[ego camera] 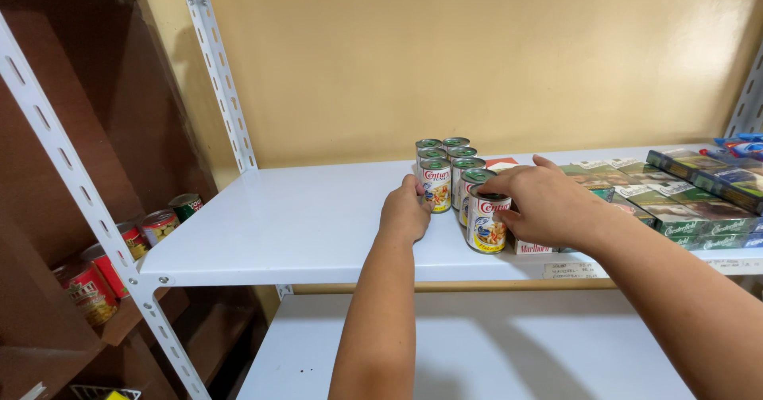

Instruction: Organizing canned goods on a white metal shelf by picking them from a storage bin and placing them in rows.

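While both arms reach up from the near edge, the hands meet at a cluster of small tins standing on a white metal shelf (302, 225). The left hand (404, 213) rests on the shelf at the left side of the cluster, fingers curled and pressed against the near left tin (436, 185), a white-labelled can with a green rim; its grip lies along the tin's side rather than around it, so I cannot tell whether it truly clasps the can. The right hand (548, 204) comes in from the right, its fingers spread over the top and right side of the nearest tin (487, 223), which stands upright near the front edge of the shelf; the grip is closed about that can. Behind these two, the other tins (455, 155) stand upright in two short rows running toward the yellow wall (477, 58), touching one another. Just right of the cans, partly under the right hand, lie flat packs in red and white (531, 247), and further right a spread of green packs (675, 209) covers the shelf up to its right end, with blue ones (739, 147) at the far corner. To the left, beyond the white slotted upright (63, 162), a brown wooden shelf (119, 320) carries red-labelled tins (89, 290) lying in a row.
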